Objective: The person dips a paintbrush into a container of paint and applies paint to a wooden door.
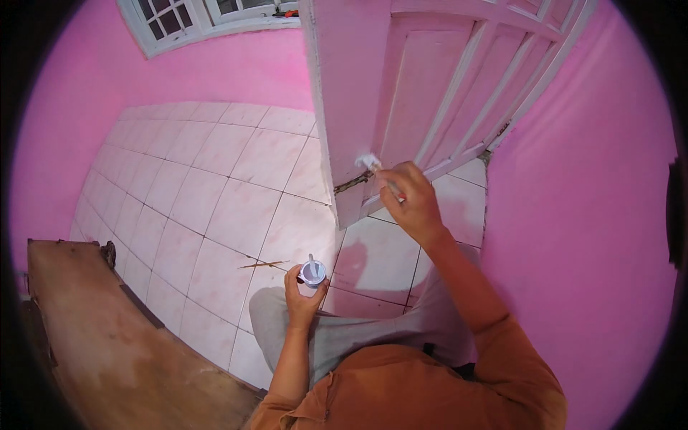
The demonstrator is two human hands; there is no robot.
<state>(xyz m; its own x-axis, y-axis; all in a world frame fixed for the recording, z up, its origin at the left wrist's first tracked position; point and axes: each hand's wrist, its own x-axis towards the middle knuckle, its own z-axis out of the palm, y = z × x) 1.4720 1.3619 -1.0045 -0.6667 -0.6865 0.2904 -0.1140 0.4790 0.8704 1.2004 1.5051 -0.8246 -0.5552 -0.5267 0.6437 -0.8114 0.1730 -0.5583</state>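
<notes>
My right hand (412, 203) is closed round the handle of a paintbrush (370, 162). Its white-coated bristles touch the lower part of the panelled door (351, 107), just above a dark, rough crack (352, 183). White paint shows on the door around the bristles. Over my lap, my left hand (304, 304) grips a small paint can (312, 275) by its sides, with the top facing up. A pale stirring stick (312, 265) stands in the can, leaning on its rim.
Thin sticks (264, 264) lie on the tiled floor (215, 208) left of the can. A brown wooden piece of furniture (122, 337) stands at lower left. Pink walls (580, 236) rise on both sides, with a white-framed window (208, 21) at the back.
</notes>
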